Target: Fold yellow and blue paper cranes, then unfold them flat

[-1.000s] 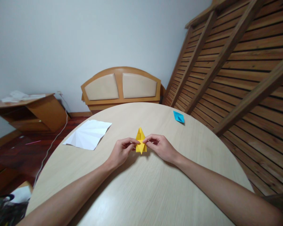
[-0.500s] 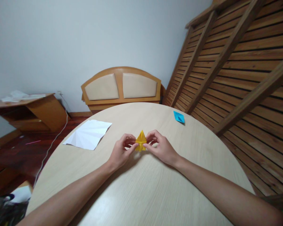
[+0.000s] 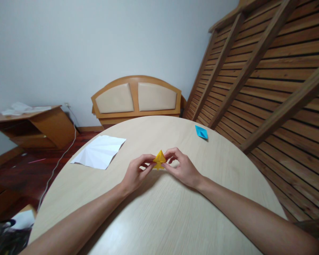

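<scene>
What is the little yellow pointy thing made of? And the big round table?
The yellow thing, pinched between the left hand and right hand, looks like thin matte paper: it shows sharp fold creases. The table seems pale wood or wood-look laminate, with fine grain lines.

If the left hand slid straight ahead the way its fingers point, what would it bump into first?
The left hand points up and right, straight at the yellow folded paper it already pinches. Right behind that come the fingers of the right hand, though depth is hard to judge.
</scene>
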Available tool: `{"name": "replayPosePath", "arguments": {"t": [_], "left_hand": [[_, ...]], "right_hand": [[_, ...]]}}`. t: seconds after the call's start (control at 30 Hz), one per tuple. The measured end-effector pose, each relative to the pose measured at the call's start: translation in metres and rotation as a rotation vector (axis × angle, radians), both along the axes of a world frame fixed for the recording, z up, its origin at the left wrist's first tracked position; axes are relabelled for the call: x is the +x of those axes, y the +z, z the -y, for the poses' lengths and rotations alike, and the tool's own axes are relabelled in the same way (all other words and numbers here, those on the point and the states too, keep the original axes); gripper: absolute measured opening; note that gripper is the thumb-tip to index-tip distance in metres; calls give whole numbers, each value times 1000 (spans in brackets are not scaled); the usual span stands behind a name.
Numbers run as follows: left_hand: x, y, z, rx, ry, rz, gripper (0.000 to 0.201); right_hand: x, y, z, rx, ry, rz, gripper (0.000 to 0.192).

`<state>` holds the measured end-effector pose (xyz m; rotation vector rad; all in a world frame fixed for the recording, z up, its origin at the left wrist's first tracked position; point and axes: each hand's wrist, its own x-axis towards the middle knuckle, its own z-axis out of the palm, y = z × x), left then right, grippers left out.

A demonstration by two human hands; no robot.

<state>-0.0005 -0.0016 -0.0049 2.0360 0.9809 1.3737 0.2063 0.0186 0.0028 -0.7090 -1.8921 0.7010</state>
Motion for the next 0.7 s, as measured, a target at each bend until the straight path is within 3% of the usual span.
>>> {"name": "replayPosePath", "arguments": {"t": [0.27,0.53,0.7], "left_hand": [[1,3,1,-49,3,0,14],[2,2,-2,-235,18,86,26],[2,1,-3,-255,-8,87,26]], "right_hand": [[1,3,2,-38,-2,34,25],[1,6,1,-208,33,20,26],[1,6,1,-208,25,27,27]]}}
